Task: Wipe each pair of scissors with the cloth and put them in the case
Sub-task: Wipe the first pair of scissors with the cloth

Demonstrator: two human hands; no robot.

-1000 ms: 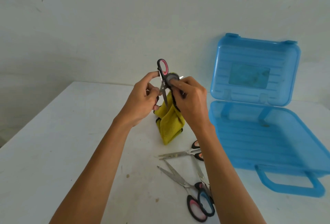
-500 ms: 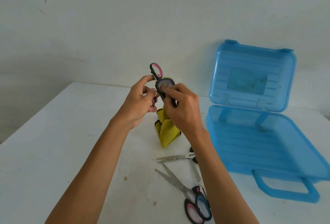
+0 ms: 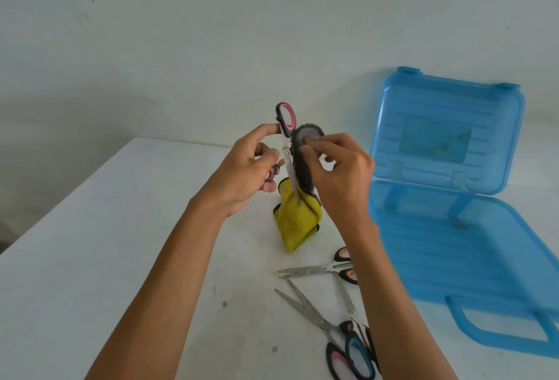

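Scissors (image 3: 291, 178) are gripped by left hand (image 3: 242, 174), cloth (image 3: 298, 225) pinched by right hand (image 3: 341, 180), over stained white table (image 3: 106, 258).

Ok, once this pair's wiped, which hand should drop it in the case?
Probably left: the left hand grips the scissors, while the right hand holds the cloth, though the case lies to the right.

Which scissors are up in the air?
The pink-handled pair gripped by the left hand, its blade pointing down at the yellow cloth. The other pairs lie flat on the table.
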